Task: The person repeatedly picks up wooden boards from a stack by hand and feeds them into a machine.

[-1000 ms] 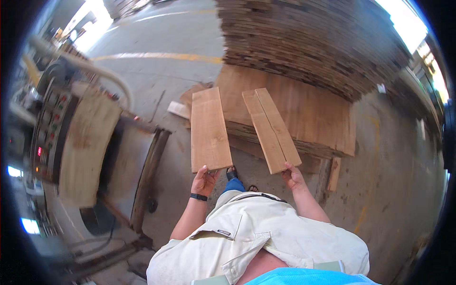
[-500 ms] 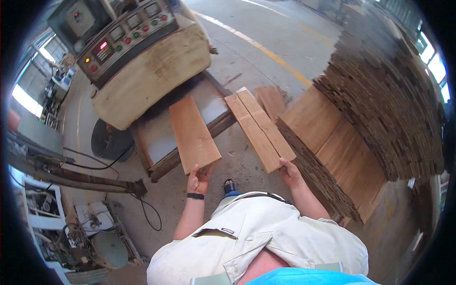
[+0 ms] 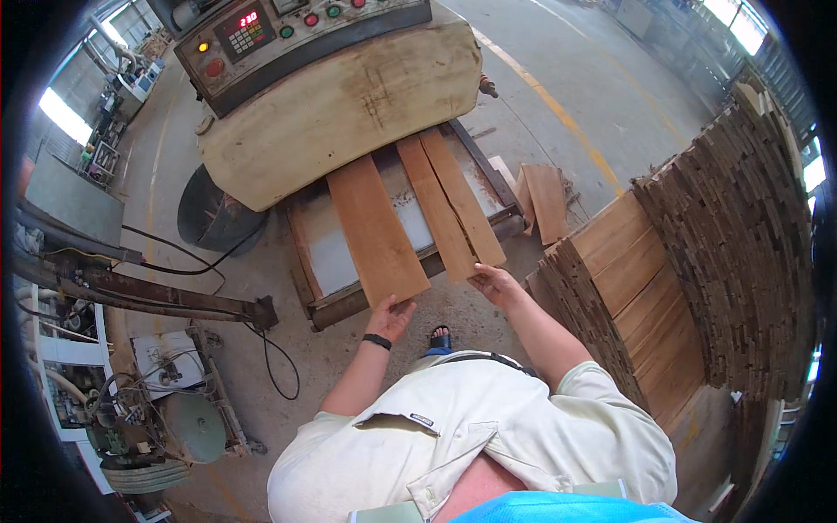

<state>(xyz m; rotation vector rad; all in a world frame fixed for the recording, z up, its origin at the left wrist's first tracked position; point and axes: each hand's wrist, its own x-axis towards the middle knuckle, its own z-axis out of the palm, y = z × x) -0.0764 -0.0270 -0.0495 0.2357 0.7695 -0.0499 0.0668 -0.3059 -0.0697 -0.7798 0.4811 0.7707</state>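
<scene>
**Boards at the machine's feed table, near ends in both hands**

From my remote seat I look down over the head camera at two hands working side by side. My left hand (image 3: 390,315) grips the near end of a wide reddish board (image 3: 377,228), fingers curled up around its end edge, thumb side on top as far as I can tell. My right hand (image 3: 493,281) holds the near ends of a pair of narrower boards (image 3: 452,207) that lie edge to edge, fingers closed under them; how tightly they pinch I cannot tell from this angle.

All the boards lie on the metal feed table (image 3: 324,253), their long axes running away from me toward the machine's pale, worn hood (image 3: 349,105), under which their far ends reach or nearly reach. The wide board points slightly left of straight ahead; the pair is angled the same way and sits just beside it, a strip of bare table between. Each hand is at the near tip of its own stock, so the boards extend forward from the fingers.

A control panel (image 3: 261,30) with lamps and a lit display tops the machine. A tall stack of planks (image 3: 724,253) stands to my right, with a few loose offcuts (image 3: 545,200) on the floor (image 3: 610,87) beside the table.
</scene>
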